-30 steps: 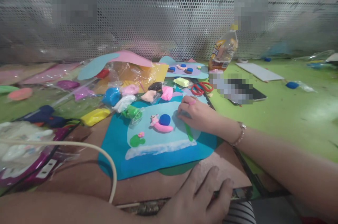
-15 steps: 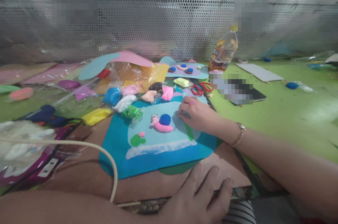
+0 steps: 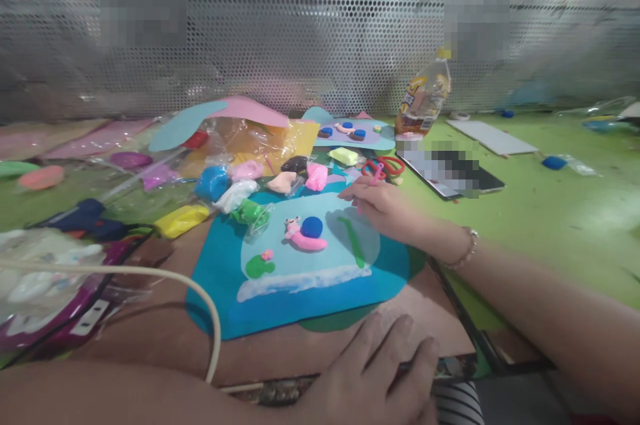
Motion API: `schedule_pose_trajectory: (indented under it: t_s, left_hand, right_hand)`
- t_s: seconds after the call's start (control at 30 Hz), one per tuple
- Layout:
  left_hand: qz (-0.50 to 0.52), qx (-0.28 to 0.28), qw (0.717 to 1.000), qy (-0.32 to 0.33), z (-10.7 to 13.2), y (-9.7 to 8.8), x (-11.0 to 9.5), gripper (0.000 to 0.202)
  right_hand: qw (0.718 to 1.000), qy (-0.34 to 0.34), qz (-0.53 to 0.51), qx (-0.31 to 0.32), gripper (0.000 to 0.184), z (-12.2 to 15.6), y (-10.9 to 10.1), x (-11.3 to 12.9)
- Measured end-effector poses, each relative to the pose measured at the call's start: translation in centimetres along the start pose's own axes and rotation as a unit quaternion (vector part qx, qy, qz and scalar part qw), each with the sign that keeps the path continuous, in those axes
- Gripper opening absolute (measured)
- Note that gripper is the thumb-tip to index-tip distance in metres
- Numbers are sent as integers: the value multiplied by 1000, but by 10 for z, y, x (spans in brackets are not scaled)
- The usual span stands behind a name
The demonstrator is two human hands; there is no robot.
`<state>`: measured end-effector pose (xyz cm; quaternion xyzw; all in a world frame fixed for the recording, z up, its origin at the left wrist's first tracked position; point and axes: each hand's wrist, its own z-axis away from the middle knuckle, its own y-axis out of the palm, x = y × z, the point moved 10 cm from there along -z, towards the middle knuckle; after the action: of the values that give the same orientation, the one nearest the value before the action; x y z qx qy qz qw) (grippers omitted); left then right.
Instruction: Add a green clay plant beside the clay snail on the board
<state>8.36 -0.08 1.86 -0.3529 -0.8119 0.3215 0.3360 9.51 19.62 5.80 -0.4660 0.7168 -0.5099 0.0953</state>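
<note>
My right hand point(image 3: 387, 208) is closed around a thin pink stick point(image 3: 377, 175), above the right side of a blue paper sheet point(image 3: 210, 308). Near it a green clay stem point(image 3: 356, 248) lies on the light blue centre. A pink clay snail point(image 3: 307, 241) with a round blue shell point(image 3: 313, 227) sits mid-sheet. Lower left of the snail is a green clay lily pad point(image 3: 260, 266) topped by a small pink flower point(image 3: 267, 255). A white clay strip point(image 3: 305, 283) runs along the bottom. My left hand point(image 3: 375, 371) lies with fingers spread on the brown board point(image 3: 415, 305), holding nothing.
Several bags of coloured clay, including green point(image 3: 250, 211) and yellow point(image 3: 183, 220), lie left and behind the sheet. Red scissors point(image 3: 385, 166), a tablet-like dark device point(image 3: 485, 178) and a bottle point(image 3: 425, 98) stand or lie behind. A cream cable point(image 3: 215, 325) loops at left.
My right hand has lifted and drawn slightly right, away from the green stem, which now shows in full. The pink stick in it has tipped more upright. My left hand stays almost still.
</note>
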Motion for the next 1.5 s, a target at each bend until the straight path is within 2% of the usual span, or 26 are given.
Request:
schedule_pose_trajectory:
  t_s: [0.17, 0.33, 0.5, 0.67, 0.8, 0.93, 1.03, 1.07, 1.1, 1.17, 1.27, 1.33, 1.5]
  left_hand:
    - [29, -26, 999, 20, -6, -13, -2, 21]
    - [16, -2, 1000, 22, -6, -11, -1, 24]
    - [34, 28, 999, 30, -6, -10, 1, 29]
    - [25, 31, 999, 26, -5, -11, 5, 32]
    - [29, 35, 999, 23, -2, -5, 2, 31]
    - [35, 28, 999, 12, -4, -8, 5, 32]
    - [18, 65, 998, -17, -14, -16, 26, 37]
    - [20, 80, 997, -11, -19, -18, 32, 46]
    - [23, 107, 993, -37, -23, -18, 45, 58]
    - [3, 172, 979, -113, -27, -12, 78, 61]
    - [-3, 252, 954, -163, -27, 6, 107, 63]
    - [0, 267, 949, -166, -25, 17, 113, 66]
    - [17, 255, 953, -164, -21, 29, 112, 68]
  right_hand:
    - [999, 46, -26, 9, 29, -1, -3, -20]
    - [998, 57, 23, 27, 28, -1, -6, -19]
    - [993, 87, 48, 67, 27, 1, -1, -22]
    - [995, 86, -9, 44, 25, 0, 1, -25]
    - [992, 102, -65, 42, 23, 1, 3, -25]
    - [994, 77, -76, 31, 23, -1, 1, -17]
    - [996, 53, -67, 16, 20, -3, 0, -13]
    - [997, 43, -66, 12, 18, -3, 0, -12]
    - [997, 33, -68, 9, 15, -3, 1, -10]
    - [996, 24, -80, 8, 15, -3, 2, -10]
    - [993, 45, -113, 10, 24, -2, 5, -15]
    - [991, 51, -122, 2, 30, -1, 3, -16]
    - [995, 42, -92, -22, 32, -2, -6, -13]
